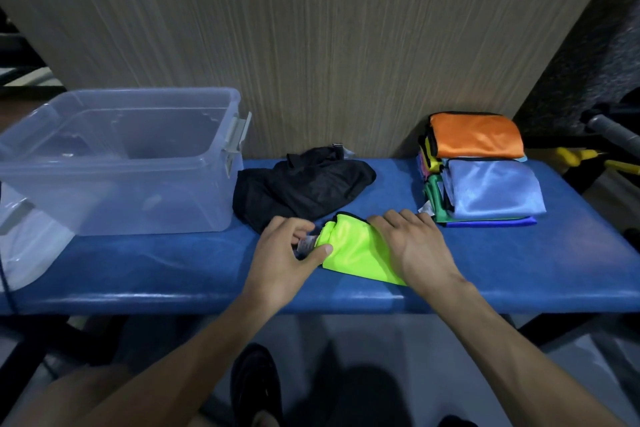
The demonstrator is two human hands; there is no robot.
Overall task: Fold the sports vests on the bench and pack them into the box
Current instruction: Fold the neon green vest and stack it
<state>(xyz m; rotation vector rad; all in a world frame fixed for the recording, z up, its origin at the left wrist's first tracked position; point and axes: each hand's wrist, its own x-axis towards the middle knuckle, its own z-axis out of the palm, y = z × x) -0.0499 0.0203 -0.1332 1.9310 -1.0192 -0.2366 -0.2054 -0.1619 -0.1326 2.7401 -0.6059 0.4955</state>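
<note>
A neon vest (pixel 356 248), folded small, is laid near the front edge of the blue bench (pixel 166 267). Its left edge is pinched by the left hand (pixel 287 260), thumb on the fabric beside a white tag. Its right side is pressed flat by the right hand (pixel 412 246), palm down, fingers spread and grasping nothing. A crumpled black vest (pixel 301 184) is seen just behind, beside the clear box (pixel 117 163) at the left. Folded vests (pixel 481 170) are stacked at the right.
</note>
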